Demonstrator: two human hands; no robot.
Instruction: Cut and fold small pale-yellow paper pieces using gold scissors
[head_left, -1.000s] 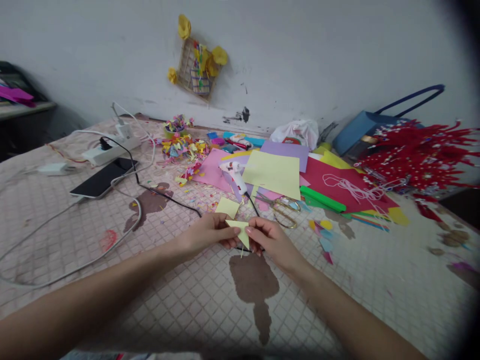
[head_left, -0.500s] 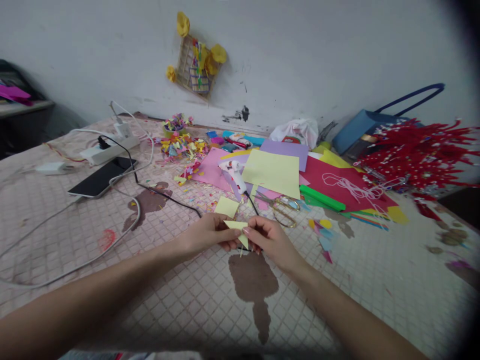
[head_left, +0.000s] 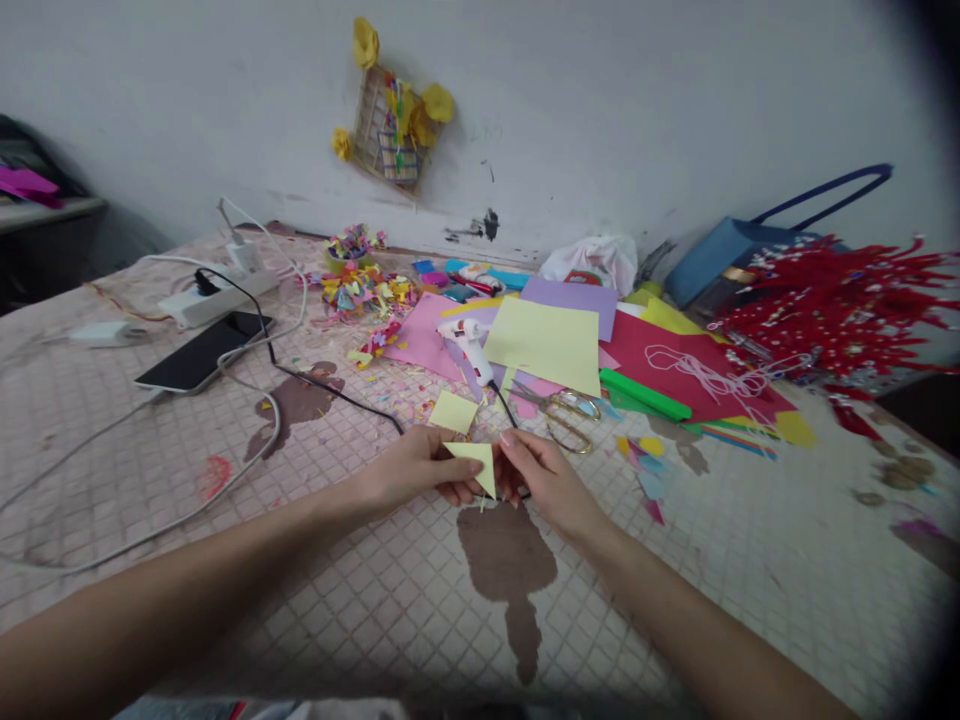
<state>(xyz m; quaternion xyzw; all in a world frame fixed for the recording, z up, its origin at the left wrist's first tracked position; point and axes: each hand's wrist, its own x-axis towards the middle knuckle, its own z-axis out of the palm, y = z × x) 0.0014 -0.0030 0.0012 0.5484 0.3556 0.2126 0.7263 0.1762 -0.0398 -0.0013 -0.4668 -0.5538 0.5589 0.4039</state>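
Observation:
My left hand (head_left: pixel 420 464) pinches a small pale-yellow paper triangle (head_left: pixel 480 464), its thumb flat on the front and the other fingers behind. Close against the triangle's right edge is my right hand (head_left: pixel 546 478), its fingers curled and its thumb lifted off the paper; whether its fingertips touch the edge I cannot tell. Just beyond my hands lies a pale-yellow paper square (head_left: pixel 453 411). A white glue gun (head_left: pixel 469 352) rests on the coloured sheets, with gold-handled scissors (head_left: pixel 570 418) to its right.
A large pale-yellow sheet (head_left: pixel 547 340) tops other coloured papers, with a green cutter-like tool (head_left: pixel 645 394) beside them. Left are a phone (head_left: pixel 206 352), a power strip (head_left: pixel 217 300) and looping cables. Paper scraps (head_left: pixel 367 290) lie behind, and red fuzzy stems (head_left: pixel 840 310) at right.
My right thumb has come off the paper triangle and moved up and right. The triangle now shows more of its face, still in my left hand.

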